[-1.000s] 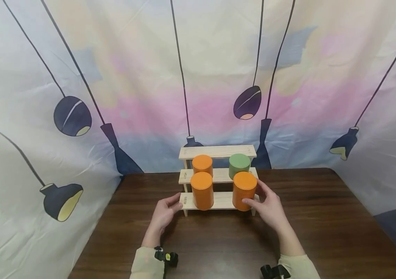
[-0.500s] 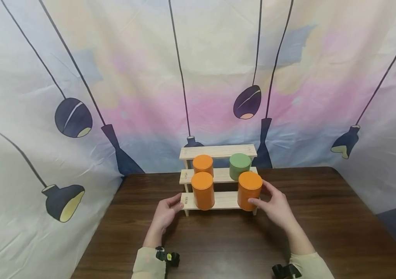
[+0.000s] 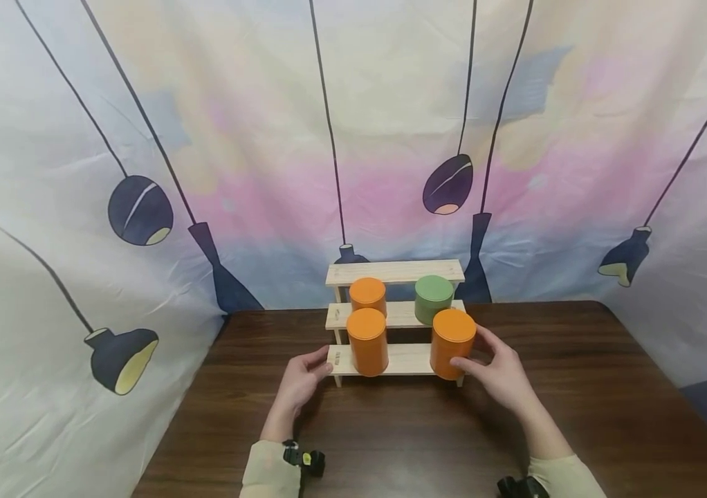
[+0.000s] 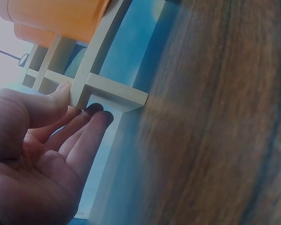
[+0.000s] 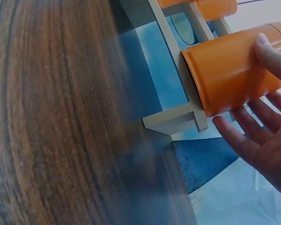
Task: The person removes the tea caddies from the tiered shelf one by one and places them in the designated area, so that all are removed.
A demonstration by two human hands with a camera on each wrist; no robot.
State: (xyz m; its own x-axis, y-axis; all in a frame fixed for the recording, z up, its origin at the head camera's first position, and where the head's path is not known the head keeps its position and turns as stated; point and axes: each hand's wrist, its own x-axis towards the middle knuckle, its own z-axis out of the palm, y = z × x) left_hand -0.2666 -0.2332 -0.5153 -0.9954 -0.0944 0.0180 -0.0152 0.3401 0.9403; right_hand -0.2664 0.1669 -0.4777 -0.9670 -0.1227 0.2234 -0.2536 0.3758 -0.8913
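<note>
A three-step wooden rack (image 3: 409,360) stands on the table, its top step bare. My right hand (image 3: 506,377) holds an orange canister (image 3: 452,346) upright at the right end of the bottom step, thumb on the front and fingers round the far side. The right wrist view has that canister's base (image 5: 199,84) right at the board. My left hand (image 3: 299,382) pinches the left end of the bottom step, thumb over the board and fingertips below it. Another orange canister (image 3: 368,346) stands left on this step. Behind, the middle step bears an orange canister (image 3: 368,294) and a green canister (image 3: 433,297).
The dark wooden table (image 3: 391,436) extends in front of the rack and to both sides. A cloth backdrop (image 3: 254,138) printed with hanging lamps rises close behind the rack and along the sides. Each wrist carries a small black camera (image 3: 311,462).
My right hand has shifted the front right orange canister rightward along the bottom step, toward its end. The left hand keeps its place on the rack. The head view has moved slightly.
</note>
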